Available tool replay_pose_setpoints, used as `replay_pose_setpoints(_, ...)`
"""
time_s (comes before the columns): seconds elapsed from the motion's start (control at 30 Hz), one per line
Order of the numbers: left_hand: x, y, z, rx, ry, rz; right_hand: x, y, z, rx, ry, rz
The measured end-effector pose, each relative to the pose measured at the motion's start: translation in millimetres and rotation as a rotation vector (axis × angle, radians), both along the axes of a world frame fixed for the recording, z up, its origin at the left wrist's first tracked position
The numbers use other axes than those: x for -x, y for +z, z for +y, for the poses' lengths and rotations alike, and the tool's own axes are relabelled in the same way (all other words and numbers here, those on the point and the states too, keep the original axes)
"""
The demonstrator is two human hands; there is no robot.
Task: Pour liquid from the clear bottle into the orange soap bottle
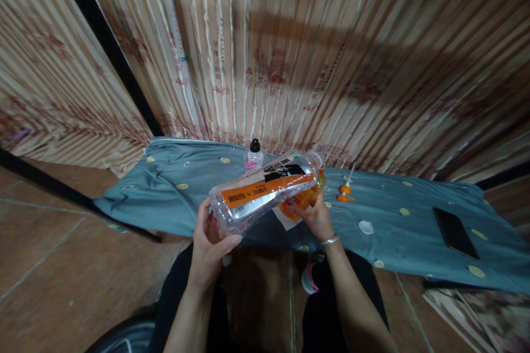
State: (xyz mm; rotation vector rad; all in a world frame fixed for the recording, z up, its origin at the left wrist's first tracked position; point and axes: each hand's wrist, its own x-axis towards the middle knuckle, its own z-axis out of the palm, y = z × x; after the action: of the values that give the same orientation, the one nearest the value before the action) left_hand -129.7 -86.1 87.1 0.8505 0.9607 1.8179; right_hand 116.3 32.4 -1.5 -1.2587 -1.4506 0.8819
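My left hand (210, 242) is closed around the base of a large clear plastic bottle (248, 193) with an orange, white and black label. The bottle is tilted, its mouth up to the right. My right hand (318, 218) grips a smaller bottle of orange liquid (309, 198) by its lower part. The two necks lie close together; whether they touch I cannot tell. An orange pump head (345, 191) with a clear tube lies to the right on the teal cloth. A white round cap (366, 227) lies nearer to me.
A teal patterned cloth (397, 242) covers a low narrow table. Behind the clear bottle stands a small black-capped bottle (254, 155). A dark phone (455, 233) lies at the right. Striped curtains (273, 66) hang behind; a black pole (107, 44) slants at the left.
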Motion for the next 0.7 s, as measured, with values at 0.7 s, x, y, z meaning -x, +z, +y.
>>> replay_pose_setpoints(0.7,0.6,-0.2,0.0,-0.010,0.000,0.001,-2.4,-3.8,1.5,0.018,-0.004,-0.019)
